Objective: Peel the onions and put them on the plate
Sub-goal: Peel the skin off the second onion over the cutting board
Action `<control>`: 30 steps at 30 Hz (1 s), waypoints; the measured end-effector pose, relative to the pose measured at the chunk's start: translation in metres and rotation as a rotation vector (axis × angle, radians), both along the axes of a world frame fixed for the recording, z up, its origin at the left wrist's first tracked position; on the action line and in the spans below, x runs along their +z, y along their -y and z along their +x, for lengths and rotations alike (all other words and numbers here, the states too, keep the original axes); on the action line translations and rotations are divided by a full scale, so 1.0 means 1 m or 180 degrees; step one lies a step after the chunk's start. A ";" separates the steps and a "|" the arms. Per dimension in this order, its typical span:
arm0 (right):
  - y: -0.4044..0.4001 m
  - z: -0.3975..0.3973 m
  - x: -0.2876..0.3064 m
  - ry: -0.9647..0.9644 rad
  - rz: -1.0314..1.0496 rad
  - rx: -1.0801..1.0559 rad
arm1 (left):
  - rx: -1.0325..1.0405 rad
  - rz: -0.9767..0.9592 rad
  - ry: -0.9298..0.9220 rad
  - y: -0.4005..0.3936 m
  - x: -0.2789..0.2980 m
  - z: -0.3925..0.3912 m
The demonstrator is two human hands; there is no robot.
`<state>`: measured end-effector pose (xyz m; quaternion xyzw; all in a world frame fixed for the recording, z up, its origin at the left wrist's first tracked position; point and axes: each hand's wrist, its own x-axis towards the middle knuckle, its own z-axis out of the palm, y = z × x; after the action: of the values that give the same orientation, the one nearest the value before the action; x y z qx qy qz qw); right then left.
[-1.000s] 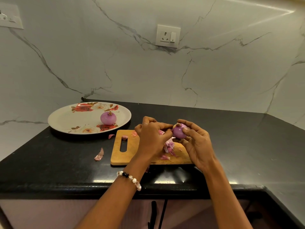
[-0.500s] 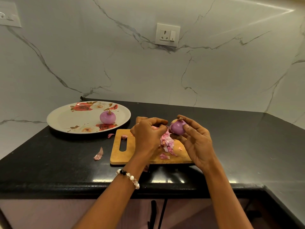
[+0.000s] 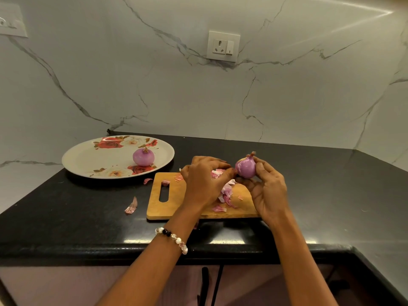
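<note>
The right hand [image 3: 268, 191] holds a purple onion [image 3: 245, 166] above the far edge of the wooden cutting board [image 3: 176, 202], stem tip up, its grip curled round the bulb from the 3 o'clock side, thumb below. The left hand [image 3: 204, 181] sits just at the onion's 9 o'clock, fingers curled, fingertips [image 3: 229, 171] pinching a bit of pink skin [image 3: 217, 172] beside the bulb. A beaded bracelet [image 3: 172, 238] circles the left wrist. Loose peelings [image 3: 226, 195] lie heaped on the board between the hands. A second, peeled onion [image 3: 143, 157] sits on the floral plate [image 3: 88, 160], at 10 o'clock from the board. One skin scrap [image 3: 131, 206] lies on the black bench [image 3: 66, 213] at the board's 9 o'clock.
</note>
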<state>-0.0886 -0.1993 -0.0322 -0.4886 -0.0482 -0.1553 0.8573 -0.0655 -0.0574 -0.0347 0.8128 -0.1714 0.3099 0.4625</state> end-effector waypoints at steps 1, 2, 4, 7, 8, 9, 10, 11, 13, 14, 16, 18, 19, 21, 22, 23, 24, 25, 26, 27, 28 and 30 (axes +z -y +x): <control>0.000 0.001 0.000 0.0023 -0.0101 0.0008 | -0.0056 0.0026 -0.0025 0.000 -0.001 0.000; -0.001 0.000 -0.001 0.0055 -0.0223 0.0015 | -0.0093 0.0043 -0.0060 0.000 -0.001 0.000; -0.002 0.001 -0.003 0.0118 -0.0471 0.0013 | -0.0101 0.0007 -0.0164 0.000 -0.001 0.000; -0.001 0.002 -0.007 0.0161 -0.0731 -0.0072 | -0.0066 -0.0021 -0.0290 -0.002 0.000 -0.001; -0.001 0.003 -0.007 0.0185 -0.0791 -0.0108 | -0.0060 -0.0002 -0.0313 -0.003 0.001 -0.002; -0.001 0.003 -0.008 0.0222 -0.0869 -0.0146 | -0.0044 0.0010 -0.0334 -0.003 0.001 -0.002; -0.001 0.003 -0.008 0.0276 -0.0986 -0.0186 | -0.0017 0.0035 -0.0341 -0.004 0.001 -0.003; -0.001 0.003 -0.008 0.0342 -0.1134 -0.0229 | 0.0019 0.0075 -0.0348 -0.003 0.001 -0.003; 0.000 0.003 -0.011 0.0460 -0.1422 -0.0305 | 0.0100 0.0136 -0.0353 -0.003 0.002 -0.005; 0.001 0.004 -0.012 0.0525 -0.1560 -0.0345 | 0.0135 0.0141 -0.0370 -0.002 0.002 -0.006; 0.002 0.005 -0.015 0.0668 -0.1833 -0.0430 | 0.0169 0.0116 -0.0399 -0.002 0.004 -0.008; 0.002 0.006 -0.016 0.0742 -0.1954 -0.0448 | 0.0169 0.0080 -0.0403 -0.003 0.005 -0.009; 0.001 0.005 -0.015 0.0762 -0.1933 -0.0417 | 0.0168 0.0058 -0.0420 -0.003 0.006 -0.010; -0.001 0.001 -0.012 0.0822 -0.1858 -0.0319 | 0.0166 -0.0011 -0.0512 -0.004 0.007 -0.009; -0.002 -0.001 -0.010 0.0861 -0.1832 -0.0271 | 0.0157 -0.0051 -0.0567 -0.004 0.007 -0.008; -0.002 -0.002 -0.009 0.0893 -0.1808 -0.0238 | 0.0141 -0.0094 -0.0595 -0.005 0.006 -0.007; -0.003 -0.003 -0.009 0.0900 -0.1778 -0.0219 | 0.0132 -0.0137 -0.0603 -0.005 0.005 -0.006; -0.002 -0.002 -0.009 0.0885 -0.1747 -0.0215 | 0.0135 -0.0183 -0.0604 -0.005 0.006 -0.006; -0.002 -0.002 -0.009 0.0852 -0.1708 -0.0215 | 0.0144 -0.0233 -0.0615 -0.005 0.006 -0.006; -0.001 -0.001 -0.009 0.0816 -0.1661 -0.0204 | 0.0154 -0.0286 -0.0631 -0.006 0.007 -0.007; -0.001 -0.001 -0.010 0.0783 -0.1602 -0.0180 | 0.0169 -0.0323 -0.0653 -0.006 0.007 -0.007; -0.001 -0.002 -0.009 0.0758 -0.1400 -0.0066 | 0.0178 -0.0427 -0.0733 -0.006 0.007 -0.006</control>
<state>-0.0907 -0.1983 -0.0410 -0.6421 -0.1765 -0.2063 0.7169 -0.0713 -0.0518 -0.0279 0.8147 -0.0733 0.2382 0.5236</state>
